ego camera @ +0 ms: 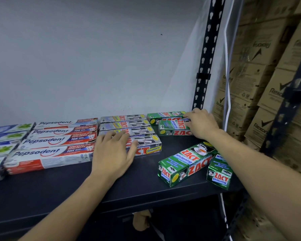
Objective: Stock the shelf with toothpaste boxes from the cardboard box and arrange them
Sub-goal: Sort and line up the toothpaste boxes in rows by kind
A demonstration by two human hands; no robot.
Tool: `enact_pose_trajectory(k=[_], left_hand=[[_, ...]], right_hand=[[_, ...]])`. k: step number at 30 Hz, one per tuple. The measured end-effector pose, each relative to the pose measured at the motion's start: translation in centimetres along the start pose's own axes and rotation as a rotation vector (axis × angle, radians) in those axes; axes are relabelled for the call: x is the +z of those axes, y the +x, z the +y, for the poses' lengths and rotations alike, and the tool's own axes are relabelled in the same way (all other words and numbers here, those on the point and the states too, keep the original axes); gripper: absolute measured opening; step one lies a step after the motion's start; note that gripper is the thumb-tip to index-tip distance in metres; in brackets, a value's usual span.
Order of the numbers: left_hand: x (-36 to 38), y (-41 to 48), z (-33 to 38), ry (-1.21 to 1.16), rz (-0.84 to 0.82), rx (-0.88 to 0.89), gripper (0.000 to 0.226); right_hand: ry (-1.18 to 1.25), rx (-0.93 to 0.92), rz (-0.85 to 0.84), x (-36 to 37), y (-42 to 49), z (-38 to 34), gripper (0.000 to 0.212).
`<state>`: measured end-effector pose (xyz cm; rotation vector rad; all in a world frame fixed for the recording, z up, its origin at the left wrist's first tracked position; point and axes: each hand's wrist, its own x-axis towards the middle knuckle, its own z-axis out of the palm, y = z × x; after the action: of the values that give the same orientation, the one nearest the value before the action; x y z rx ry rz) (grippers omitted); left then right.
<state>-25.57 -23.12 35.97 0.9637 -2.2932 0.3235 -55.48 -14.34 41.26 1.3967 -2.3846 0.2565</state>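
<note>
On the dark shelf [76, 185] lie rows of toothpaste boxes. My left hand [113, 150] rests flat, fingers spread, on the front silver Zact Smokers box [149, 145]. My right hand [201, 123] grips the right end of a green Zact Whitening box [174, 127] at the back right, which lies against another green box [163, 115] behind it. Two more green Zact boxes lie askew near the front right: one [184, 162] under my right forearm, the other [219, 173] at the shelf's edge. Red-and-white Pepsodent boxes [56, 146] fill the left middle.
Blue-and-white boxes with green leaves [2, 145] lie at the far left. A perforated black upright [207, 54] stands at the back right corner, with a white cable [227, 66] beside it. Stacked Rexona cartons [268, 75] fill the right side.
</note>
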Motion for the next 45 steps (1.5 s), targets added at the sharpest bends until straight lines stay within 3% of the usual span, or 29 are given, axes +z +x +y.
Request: enact_pose_trajectory(k=[4,7,15,45], left_hand=[[0.0,0.1,0.0,-0.001,0.003,0.007,0.052],[0.1,0.1,0.0,0.003,-0.007,0.009,0.054],[0.1,0.1,0.1,0.015,-0.013,0.006,0.053],[0.3,0.1,-0.1,-0.012,0.008,0.010,0.054]], right_hand=[[0.122,-0.033,-0.123,0.0,-0.3,-0.6,0.038],[0.018,-0.100,-0.291,0.1,-0.4,-0.8,0.052],[0.011,-0.102,-0.488,0.3,0.1,-2.0,0.066],[0.151,0.011,-0.524,1.2,1.0,-3.7,0.072]])
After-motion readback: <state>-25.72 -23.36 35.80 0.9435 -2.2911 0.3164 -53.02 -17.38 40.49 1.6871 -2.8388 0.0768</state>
